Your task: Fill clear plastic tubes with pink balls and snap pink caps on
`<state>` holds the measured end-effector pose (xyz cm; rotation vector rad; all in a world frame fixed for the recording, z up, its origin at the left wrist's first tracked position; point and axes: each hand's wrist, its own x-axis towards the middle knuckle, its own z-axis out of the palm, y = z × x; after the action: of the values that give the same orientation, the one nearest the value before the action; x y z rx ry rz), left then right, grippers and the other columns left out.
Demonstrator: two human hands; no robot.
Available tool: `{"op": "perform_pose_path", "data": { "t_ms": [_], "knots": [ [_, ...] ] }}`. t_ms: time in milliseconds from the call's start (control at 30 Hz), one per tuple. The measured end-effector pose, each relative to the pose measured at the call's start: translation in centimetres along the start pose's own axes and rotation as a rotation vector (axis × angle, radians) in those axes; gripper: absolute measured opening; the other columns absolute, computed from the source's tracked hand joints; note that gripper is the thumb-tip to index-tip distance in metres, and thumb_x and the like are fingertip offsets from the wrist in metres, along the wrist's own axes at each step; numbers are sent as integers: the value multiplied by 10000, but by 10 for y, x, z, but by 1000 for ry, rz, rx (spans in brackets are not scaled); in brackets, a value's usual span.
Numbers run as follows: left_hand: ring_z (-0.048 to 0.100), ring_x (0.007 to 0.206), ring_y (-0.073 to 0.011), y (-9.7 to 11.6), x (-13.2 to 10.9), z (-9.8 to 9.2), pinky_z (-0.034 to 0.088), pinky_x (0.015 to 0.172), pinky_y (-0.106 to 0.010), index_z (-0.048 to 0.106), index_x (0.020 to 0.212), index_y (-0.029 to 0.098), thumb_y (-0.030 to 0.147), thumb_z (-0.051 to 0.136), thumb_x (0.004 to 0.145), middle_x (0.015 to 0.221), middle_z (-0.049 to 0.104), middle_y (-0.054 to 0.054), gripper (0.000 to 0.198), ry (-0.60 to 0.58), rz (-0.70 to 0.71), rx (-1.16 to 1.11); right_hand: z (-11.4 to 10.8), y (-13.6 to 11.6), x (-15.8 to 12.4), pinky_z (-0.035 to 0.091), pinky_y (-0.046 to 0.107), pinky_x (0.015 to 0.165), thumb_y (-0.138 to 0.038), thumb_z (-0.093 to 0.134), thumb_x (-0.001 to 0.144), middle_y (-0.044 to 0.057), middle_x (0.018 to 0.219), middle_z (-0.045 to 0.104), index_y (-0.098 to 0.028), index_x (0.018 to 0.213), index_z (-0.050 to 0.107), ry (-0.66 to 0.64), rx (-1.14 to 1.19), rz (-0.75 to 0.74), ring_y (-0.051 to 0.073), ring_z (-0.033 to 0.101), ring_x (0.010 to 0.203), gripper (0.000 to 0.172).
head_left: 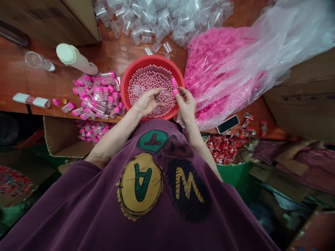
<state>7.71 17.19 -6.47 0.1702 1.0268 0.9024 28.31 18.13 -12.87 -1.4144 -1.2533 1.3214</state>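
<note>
A red basin (pixel 125 81) filled with small pink beads (pixel 151 75) stands at the table's front edge. Over its middle, my left hand (pixel 148 101) holds a clear container of pink beads (pixel 163 96), fingers curled round it. At the basin's right rim, my right hand (pixel 185 101) pinches a bright pink cap (pixel 174 85); whether this is one cap or two is hard to tell. Left of the basin lies a pile of filled containers with pink caps (pixel 101 92). To the right, a clear plastic bag (pixel 222 69) holds many pink caps.
Empty clear containers (pixel 157 21) are heaped at the back. A white bottle (pixel 75 59), a cardboard box (pixel 52 21) and a white strip (pixel 31 100) are on the left. A phone (pixel 228 124) lies front right, near red wrapped pieces (pixel 225 148). Another person's arm (pixel 293 158) shows at right.
</note>
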Motion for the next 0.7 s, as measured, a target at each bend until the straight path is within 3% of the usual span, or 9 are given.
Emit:
{"op": "perform_pose_path", "data": {
  "t_ms": [167, 300, 400, 700],
  "knots": [
    [803, 891, -165, -2, 1, 7, 644, 768, -260, 786, 1171, 158, 238, 632, 1014, 1065, 846, -91, 234, -16, -45, -30, 1, -25, -1, 642, 532, 1107, -836, 709, 971, 81, 1270, 794, -287, 1275, 760, -27, -102, -112, 262, 746, 1170, 630],
    [782, 843, -124, -4, -1, 11, 624, 794, -239, 793, 1233, 163, 111, 710, 930, 1042, 840, -56, 319, -32, -35, 14, 3, -42, -1, 642, 488, 1058, -792, 712, 998, 62, 1167, 794, -279, 1162, 797, -34, -207, -174, 245, 743, 1088, 546],
    [763, 823, -99, -7, -3, 12, 587, 763, -202, 801, 1216, 171, 71, 753, 909, 1013, 836, -32, 327, -7, -11, 41, 5, -46, -2, 640, 456, 1017, -794, 679, 1016, 52, 1131, 785, -281, 1130, 802, -12, -228, -193, 234, 738, 1060, 540],
    [743, 783, -76, -15, -9, 20, 553, 691, -174, 802, 1161, 181, 167, 848, 942, 998, 822, -17, 224, 37, 40, 37, 7, -45, -7, 628, 436, 940, -803, 648, 1027, 46, 1037, 756, -267, 1081, 802, -18, -255, -254, 226, 714, 984, 560]
  ]
}}
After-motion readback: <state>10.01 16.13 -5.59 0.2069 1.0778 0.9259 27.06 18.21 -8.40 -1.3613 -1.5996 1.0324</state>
